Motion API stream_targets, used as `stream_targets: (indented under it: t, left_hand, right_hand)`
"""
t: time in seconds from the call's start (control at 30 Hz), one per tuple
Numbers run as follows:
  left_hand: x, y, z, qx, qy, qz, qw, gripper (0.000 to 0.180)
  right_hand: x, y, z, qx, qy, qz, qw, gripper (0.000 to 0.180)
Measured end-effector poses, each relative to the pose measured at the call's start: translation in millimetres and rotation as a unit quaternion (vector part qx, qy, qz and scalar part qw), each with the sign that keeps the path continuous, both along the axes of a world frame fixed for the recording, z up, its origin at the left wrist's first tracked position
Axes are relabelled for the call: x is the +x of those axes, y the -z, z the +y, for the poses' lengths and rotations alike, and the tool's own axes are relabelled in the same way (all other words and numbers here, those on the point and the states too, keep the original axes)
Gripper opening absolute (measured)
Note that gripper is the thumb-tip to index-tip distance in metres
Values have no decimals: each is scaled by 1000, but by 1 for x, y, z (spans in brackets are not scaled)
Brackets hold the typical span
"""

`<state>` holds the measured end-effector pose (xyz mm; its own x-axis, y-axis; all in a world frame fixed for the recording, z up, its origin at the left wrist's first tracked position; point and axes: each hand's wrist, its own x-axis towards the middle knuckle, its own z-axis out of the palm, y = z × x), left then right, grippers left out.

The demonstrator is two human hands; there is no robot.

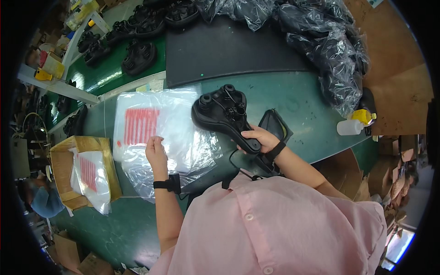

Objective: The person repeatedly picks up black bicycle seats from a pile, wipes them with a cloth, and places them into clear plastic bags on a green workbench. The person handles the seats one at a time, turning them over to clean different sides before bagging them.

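My right hand (261, 139) grips a black bicycle saddle (222, 112) by its narrow nose. The saddle's underside, with its springs and metal fittings, faces up. Beneath it lies a stack of clear plastic bags (181, 107) printed with red stripes on the left. Over these bags is my left hand (157, 153), its thumb and fingers pinched together close to the red print. Whether a fold of plastic is between those fingertips I cannot make out. A black pouch-like item (276, 124) lies just beyond my right hand, partly hidden by it.
At left, a cardboard box (113, 169) holds more printed bags. Bagged saddles (327, 50) are heaped at the back right, beside a black mat (233, 48). Bare saddles (139, 56) stand at the back left. A white bottle with a yellow label (350, 127) lies near the right edge.
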<state>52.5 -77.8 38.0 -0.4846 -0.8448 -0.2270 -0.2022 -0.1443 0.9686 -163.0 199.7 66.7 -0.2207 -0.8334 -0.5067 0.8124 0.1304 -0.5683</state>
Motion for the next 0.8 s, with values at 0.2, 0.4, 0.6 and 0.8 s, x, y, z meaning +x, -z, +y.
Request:
stream_targets:
  t: [0.2,0.4,0.6,0.8]
  left_hand:
    - [-19,-47,-22,9,68,-11,998,15]
    - [-8,-31,-45,47,-5,50,998,13]
    - [14,-34,-69,-23,-119,91,988,11]
    - [15,-97,-24,-316,-6,-23,948,7]
  right_hand:
    - [17,-23,-48,-78,41,287,954,69]
    - [36,-26,-108,-29,-51,679,731,83]
    - [42,3,-155,-61,-121,820,556,74]
    - [40,-9,-177,27,-212,796,566,68]
